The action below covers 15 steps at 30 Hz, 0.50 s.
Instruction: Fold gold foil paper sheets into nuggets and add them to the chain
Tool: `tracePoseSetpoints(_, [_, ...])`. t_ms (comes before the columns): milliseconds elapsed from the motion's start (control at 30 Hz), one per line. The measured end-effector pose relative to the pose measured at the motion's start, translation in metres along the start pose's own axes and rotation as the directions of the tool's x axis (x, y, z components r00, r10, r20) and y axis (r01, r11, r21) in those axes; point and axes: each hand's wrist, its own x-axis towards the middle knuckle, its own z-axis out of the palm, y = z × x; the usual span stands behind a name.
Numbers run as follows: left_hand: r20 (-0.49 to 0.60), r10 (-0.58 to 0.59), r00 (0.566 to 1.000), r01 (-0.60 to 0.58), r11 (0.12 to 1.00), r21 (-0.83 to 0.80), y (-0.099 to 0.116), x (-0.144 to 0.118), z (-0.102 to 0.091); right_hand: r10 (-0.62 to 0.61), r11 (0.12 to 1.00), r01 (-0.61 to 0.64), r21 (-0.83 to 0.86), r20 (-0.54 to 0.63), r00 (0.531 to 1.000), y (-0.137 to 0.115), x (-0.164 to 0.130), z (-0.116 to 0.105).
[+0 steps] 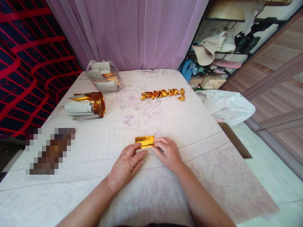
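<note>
A small sheet of shiny gold foil paper [145, 140] lies near the middle of the table, with a fold line across it and a pale lower edge. My left hand [127, 162] grips its lower left edge, thumb and fingers pinched on the paper. At the lower right corner, my right hand [168, 153] pinches the same sheet between thumb and fingers. Farther back stands a row of folded gold foil pieces [163, 93], with one piece just in front of its right end.
A curved stack of gold-and-white paper sheets [86, 107] sits at the left, before a clear plastic bag [104, 77] of similar sheets. A blurred-out patch [50, 153] covers something at the left edge. A white bag [227, 105] and cluttered shelves [213, 52] are beyond the table's right side.
</note>
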Motion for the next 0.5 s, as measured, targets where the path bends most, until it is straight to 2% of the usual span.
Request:
tracePoseSetpoints(200, [0.024, -0.020, 1.000, 0.019, 1.000, 0.021, 0.0042, -0.0005, -0.0014, 0.015, 0.997, -0.016, -0.074, -0.016, 1.000, -0.0040, 0.0026, 0.0017])
tracePoseSetpoints(500, [0.124, 0.044, 0.991, -0.069, 0.976, 0.204, 0.0081, -0.0002, -0.0015, 0.056, 0.984, -0.062, -0.167, -0.046, 0.997, -0.0061, 0.0023, 0.0062])
